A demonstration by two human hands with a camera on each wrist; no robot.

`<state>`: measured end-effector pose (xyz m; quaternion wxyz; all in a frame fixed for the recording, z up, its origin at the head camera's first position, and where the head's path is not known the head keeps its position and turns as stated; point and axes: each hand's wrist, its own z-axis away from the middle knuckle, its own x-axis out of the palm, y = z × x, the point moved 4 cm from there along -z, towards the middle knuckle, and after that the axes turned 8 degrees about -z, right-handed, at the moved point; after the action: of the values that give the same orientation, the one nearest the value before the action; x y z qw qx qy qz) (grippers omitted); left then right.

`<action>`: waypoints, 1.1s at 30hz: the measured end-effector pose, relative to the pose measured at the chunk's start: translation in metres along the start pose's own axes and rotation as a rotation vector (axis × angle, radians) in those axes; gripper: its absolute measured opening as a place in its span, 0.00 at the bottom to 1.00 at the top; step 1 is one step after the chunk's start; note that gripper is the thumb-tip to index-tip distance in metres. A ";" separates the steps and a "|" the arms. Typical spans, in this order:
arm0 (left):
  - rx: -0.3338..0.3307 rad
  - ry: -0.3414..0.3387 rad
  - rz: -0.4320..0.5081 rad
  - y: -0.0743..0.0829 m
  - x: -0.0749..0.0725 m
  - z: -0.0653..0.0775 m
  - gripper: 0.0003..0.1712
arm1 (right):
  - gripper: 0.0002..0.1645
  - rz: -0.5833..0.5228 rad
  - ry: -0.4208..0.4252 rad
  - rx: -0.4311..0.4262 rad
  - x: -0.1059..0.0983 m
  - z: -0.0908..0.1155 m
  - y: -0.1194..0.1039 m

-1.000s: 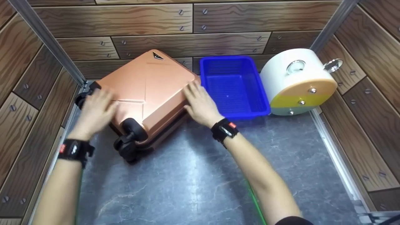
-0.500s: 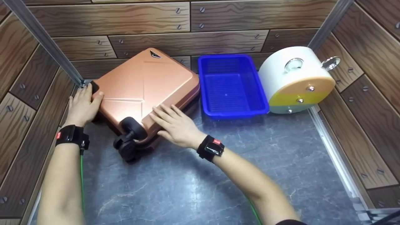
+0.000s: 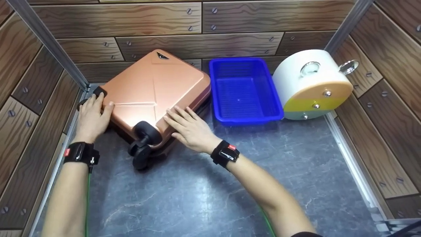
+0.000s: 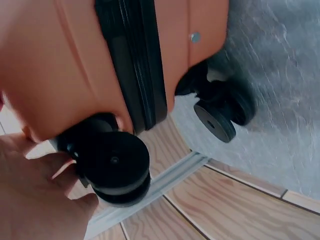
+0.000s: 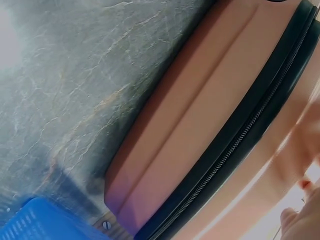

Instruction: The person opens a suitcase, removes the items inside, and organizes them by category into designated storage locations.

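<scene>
A rose-gold hard-shell suitcase (image 3: pixel 158 79) lies flat on the grey floor, its wheels pointing towards the lower left. My left hand (image 3: pixel 93 117) rests along the wheeled end, thumb at the top edge and fingers by the far wheel. In the left wrist view its fingertips sit beside a black double wheel (image 4: pixel 117 162). My right hand (image 3: pixel 194 130) lies with fingers spread against the suitcase's near long side, close to the other black wheel (image 3: pixel 148 133). Along that side the black zip (image 5: pixel 235 145) shows in the right wrist view.
Right of the suitcase stands a blue plastic basket (image 3: pixel 246 118), close to its corner. Beyond it lies a white drum-shaped case (image 3: pixel 292 72) with a striped end and metal fittings. Wood-patterned walls (image 3: pixel 158 19) enclose the floor on the left, back and right.
My right hand has slid from the suitcase's right corner down its near side. My left hand has moved onto the wheeled end. Over the last half second that end has shifted slightly right.
</scene>
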<state>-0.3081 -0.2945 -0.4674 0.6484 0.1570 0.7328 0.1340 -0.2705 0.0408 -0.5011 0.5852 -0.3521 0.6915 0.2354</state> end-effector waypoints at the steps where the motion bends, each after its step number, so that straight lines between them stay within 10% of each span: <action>1: -0.005 0.011 0.003 0.000 0.000 0.002 0.45 | 0.39 -0.011 0.002 0.004 0.000 0.000 0.001; 18: 0.174 0.016 -0.095 0.030 0.007 0.031 0.49 | 0.39 -0.214 0.052 0.168 -0.015 0.012 0.050; 33: 0.115 0.270 -0.139 0.076 0.036 0.054 0.46 | 0.37 -0.360 0.021 0.285 -0.031 0.020 0.094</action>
<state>-0.2545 -0.2106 -0.4763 0.5418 0.1234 0.8287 0.0666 -0.3277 0.1226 -0.4834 0.6543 -0.3862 0.6498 0.0235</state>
